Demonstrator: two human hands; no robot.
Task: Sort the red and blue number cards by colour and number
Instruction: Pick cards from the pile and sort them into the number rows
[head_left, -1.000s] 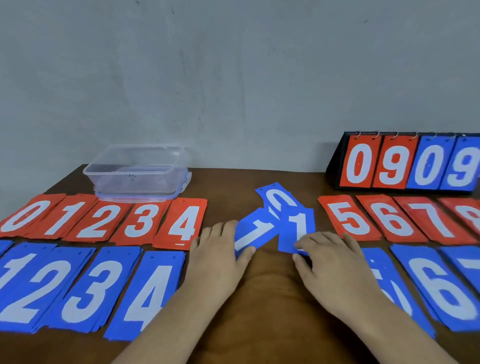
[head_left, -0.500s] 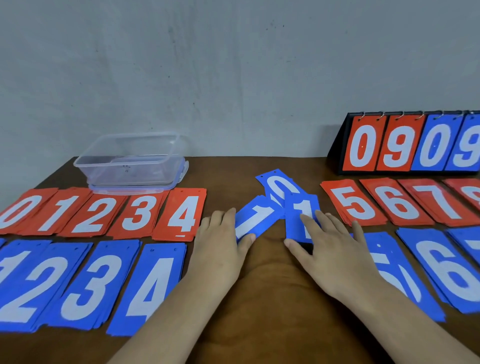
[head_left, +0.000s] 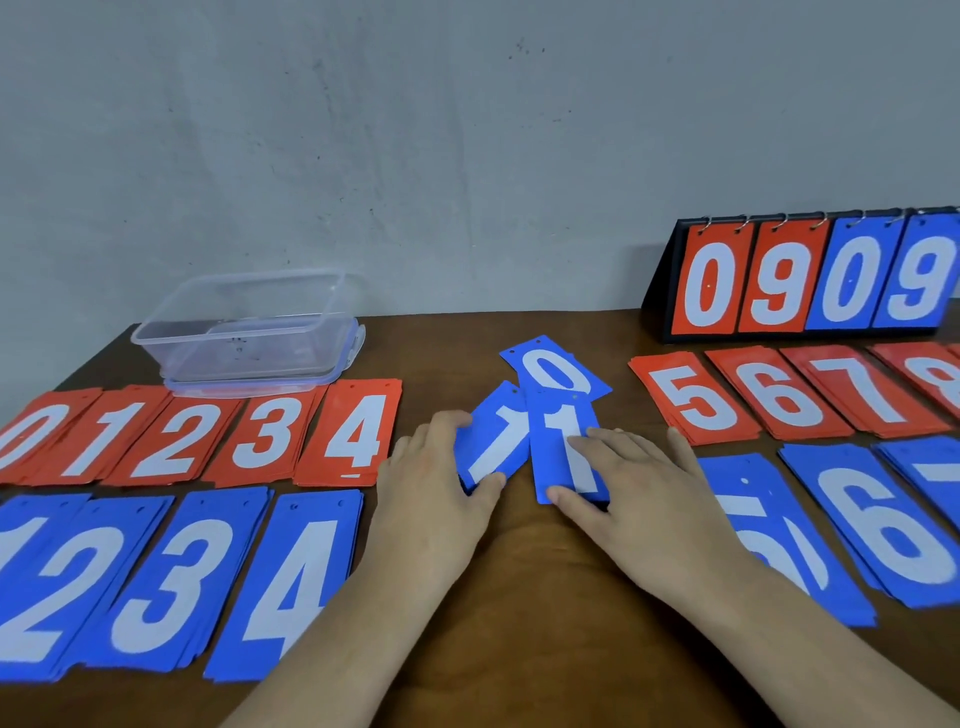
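Frame centre, on the bench (head_left: 498, 613): my left hand (head_left: 434, 486) pinches the tilted blue 1 card (head_left: 497, 441); my right hand (head_left: 641, 501) lies straight-fingered on the upright blue 1 card (head_left: 557, 434). Likely thin, light and slick, so I'd slide one, then lift an edge.

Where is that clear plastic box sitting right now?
In the head view, the clear plastic box sits at the back left of the table, just behind the red 2 pile and the red 3 pile.

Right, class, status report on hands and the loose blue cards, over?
Left hand grips tilted blue 1 card. Right hand presses flat on second blue 1 card. That one overlaps blue 0 card behind.
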